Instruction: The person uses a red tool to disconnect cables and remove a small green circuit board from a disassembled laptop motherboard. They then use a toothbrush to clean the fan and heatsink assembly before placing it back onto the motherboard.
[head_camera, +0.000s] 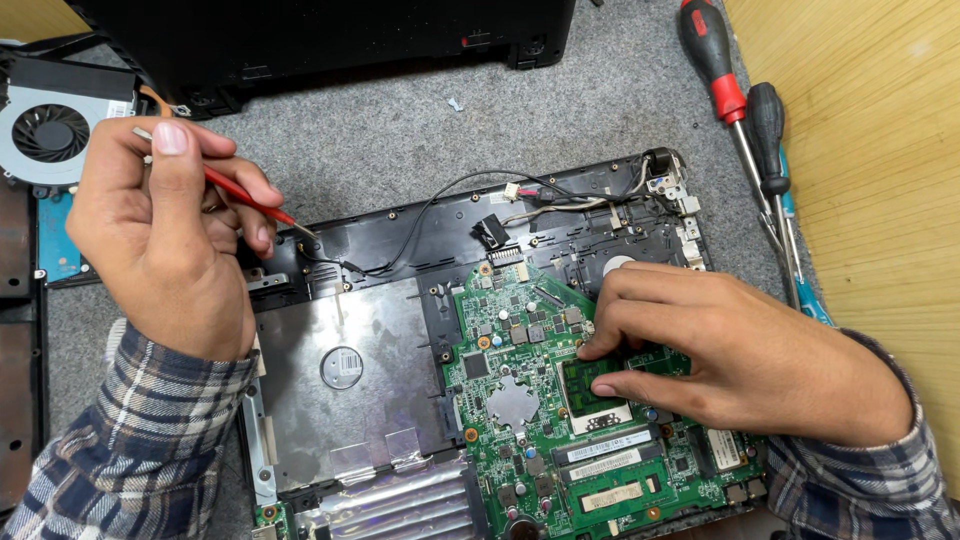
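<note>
An opened laptop base (400, 235) lies on grey felt, with a green motherboard (520, 420) in its right half. My left hand (165, 230) grips a thin red-handled tool (250, 203) whose tip touches the black frame near a black wire (420, 215). My right hand (720, 350) rests on the motherboard, fingertips pressing on a small green memory module (655, 360) beside a black socket (590, 388).
A cooling fan (50, 130) sits at the far left. Two screwdrivers (745, 120), one red and one black, lie on the right by a wooden panel (870, 170). A black laptop part (330, 40) lies along the top. A silver shield (350, 370) covers the base's left half.
</note>
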